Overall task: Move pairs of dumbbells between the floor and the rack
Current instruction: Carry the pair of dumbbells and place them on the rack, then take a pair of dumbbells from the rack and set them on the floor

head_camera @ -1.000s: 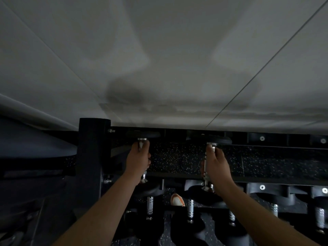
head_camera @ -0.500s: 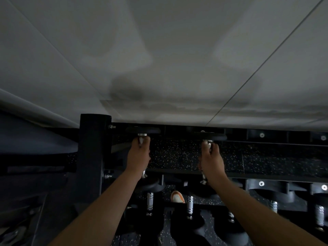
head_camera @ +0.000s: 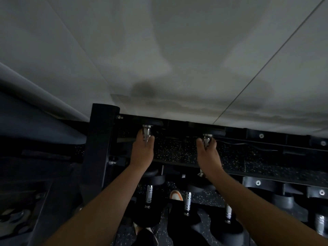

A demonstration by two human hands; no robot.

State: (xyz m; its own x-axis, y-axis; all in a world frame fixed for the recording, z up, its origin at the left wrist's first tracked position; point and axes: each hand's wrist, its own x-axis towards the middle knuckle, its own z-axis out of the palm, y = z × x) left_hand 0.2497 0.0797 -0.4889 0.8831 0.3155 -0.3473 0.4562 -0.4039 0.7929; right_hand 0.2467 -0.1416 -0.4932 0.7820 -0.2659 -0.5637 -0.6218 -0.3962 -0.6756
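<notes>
Two dumbbells with chrome handles and black heads lie on the top tier of the black rack (head_camera: 101,139), pointing away from me. My left hand (head_camera: 142,153) is wrapped around the handle of the left dumbbell (head_camera: 147,132), right beside the rack's upright post. My right hand (head_camera: 208,157) is wrapped around the handle of the right dumbbell (head_camera: 206,137). Their far heads sit against the back rail under the wall. My wrists hide the near heads.
On the lower tier, below my arms, lie more dumbbells (head_camera: 149,194) (head_camera: 187,199) (head_camera: 228,212). To the right are black saddles (head_camera: 260,135) with nothing in them. A pale wall (head_camera: 159,50) rises just behind the rack. My shoe (head_camera: 175,195) shows on the speckled floor.
Both hands have pushed forward with the dumbbells towards the wall, the right hand more than the left. The far heads now sit at the back rail.
</notes>
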